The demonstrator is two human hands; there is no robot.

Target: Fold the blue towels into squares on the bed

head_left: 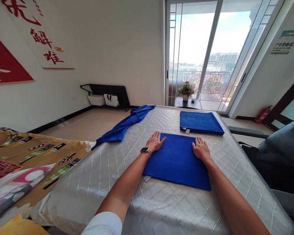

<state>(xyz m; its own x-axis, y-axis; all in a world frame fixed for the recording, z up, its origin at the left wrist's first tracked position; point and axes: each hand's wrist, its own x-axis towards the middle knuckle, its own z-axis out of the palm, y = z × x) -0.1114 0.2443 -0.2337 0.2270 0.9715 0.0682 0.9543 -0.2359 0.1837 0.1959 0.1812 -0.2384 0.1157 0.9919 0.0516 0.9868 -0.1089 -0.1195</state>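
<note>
A blue towel (177,161), folded into a flat rectangle, lies on the silver quilted cover (176,209) in front of me. My left hand (155,142) rests flat at its far left edge, fingers stretched out, with a watch on the wrist. On the opposite side, my right hand (201,148) lies flat over the far right edge, fingers extended. A white tag (147,178) sticks out at the near left corner. Beyond the right hand is a folded stack of blue towels (201,122). One crumpled blue towel (127,125) hangs over the left edge of the cover.
To the left, a brown patterned cloth (39,148) bears a basket (3,169) and a patterned cushion (19,187). A dark bag (281,153) sits close on the right. Behind the table, a potted plant (186,90) stands on a small black table (187,103) by the glass door.
</note>
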